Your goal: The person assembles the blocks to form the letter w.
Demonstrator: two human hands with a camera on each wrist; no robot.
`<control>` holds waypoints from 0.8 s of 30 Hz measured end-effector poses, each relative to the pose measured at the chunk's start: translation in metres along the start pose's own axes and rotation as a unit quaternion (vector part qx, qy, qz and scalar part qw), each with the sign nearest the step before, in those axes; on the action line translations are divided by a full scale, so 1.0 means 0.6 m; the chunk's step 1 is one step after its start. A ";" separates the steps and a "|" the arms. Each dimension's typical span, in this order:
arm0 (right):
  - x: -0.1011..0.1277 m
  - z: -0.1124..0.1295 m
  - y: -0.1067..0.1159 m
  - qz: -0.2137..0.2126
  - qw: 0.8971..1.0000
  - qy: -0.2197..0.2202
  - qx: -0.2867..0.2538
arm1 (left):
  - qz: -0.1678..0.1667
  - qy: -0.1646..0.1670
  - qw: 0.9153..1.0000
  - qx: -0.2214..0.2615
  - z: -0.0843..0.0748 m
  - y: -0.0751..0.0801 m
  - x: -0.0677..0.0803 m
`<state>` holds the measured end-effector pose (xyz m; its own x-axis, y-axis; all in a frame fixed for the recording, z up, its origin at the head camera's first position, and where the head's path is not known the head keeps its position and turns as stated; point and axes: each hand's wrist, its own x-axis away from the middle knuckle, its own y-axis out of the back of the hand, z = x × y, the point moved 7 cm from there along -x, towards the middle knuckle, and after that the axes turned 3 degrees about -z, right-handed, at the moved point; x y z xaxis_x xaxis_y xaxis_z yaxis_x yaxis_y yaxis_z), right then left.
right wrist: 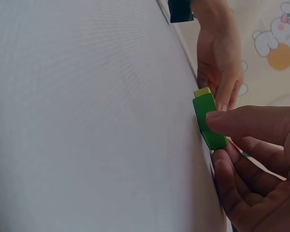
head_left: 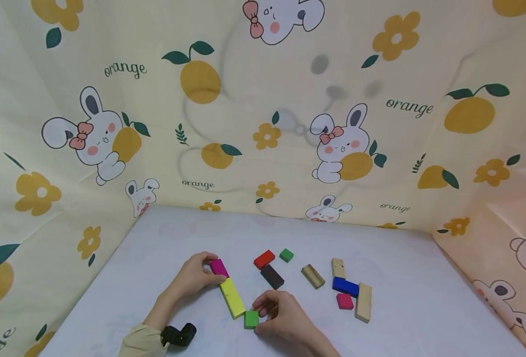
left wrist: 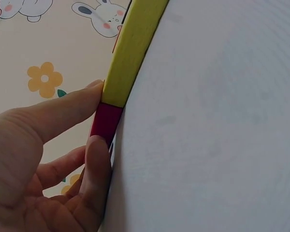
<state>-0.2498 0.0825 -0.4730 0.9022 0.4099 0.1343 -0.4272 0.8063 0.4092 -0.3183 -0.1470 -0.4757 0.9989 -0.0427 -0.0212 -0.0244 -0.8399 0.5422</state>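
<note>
Three blocks lie end to end in a line on the white table [head_left: 147,258]: a magenta block [head_left: 219,267], a long yellow block [head_left: 232,297] and a small green block [head_left: 251,319]. My left hand [head_left: 212,271] pinches the magenta block [left wrist: 106,121] at the far end, one fingertip also touching the yellow block [left wrist: 130,48]. My right hand [head_left: 260,311] pinches the green block [right wrist: 205,108] at the near end, pressed against the yellow block [right wrist: 202,91]. The right wrist view shows my right hand [right wrist: 217,140] and, beyond it, my left hand [right wrist: 217,53].
Loose blocks lie to the right: red [head_left: 264,259], small green [head_left: 286,255], dark brown [head_left: 272,276], striped wood [head_left: 312,276], light wood [head_left: 338,267], blue [head_left: 345,286], crimson [head_left: 345,301] and a long wooden one [head_left: 363,302]. Printed cloth walls [head_left: 263,124] enclose the table.
</note>
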 end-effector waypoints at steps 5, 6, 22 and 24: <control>0.001 0.000 -0.001 0.003 1.000 -0.004 -0.003 | 0.002 0.001 1.000 0.000 0.001 0.000 0.001; 0.001 0.000 -0.001 0.004 1.000 -0.004 -0.003 | 0.003 0.001 1.000 -0.001 0.000 0.000 0.001; 0.002 0.004 0.016 0.016 1.000 0.017 0.001 | 0.008 -0.046 0.996 -0.081 -0.039 -0.001 0.021; 0.001 0.004 0.031 0.008 1.000 0.028 0.012 | -0.004 -0.066 0.993 -0.101 -0.051 0.001 0.030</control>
<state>-0.2571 0.0966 -0.4631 0.8902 0.4463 0.0912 -0.4397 0.7895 0.4283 -0.2990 -0.1317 -0.4504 0.9847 -0.1178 -0.1285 0.0058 -0.7148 0.6993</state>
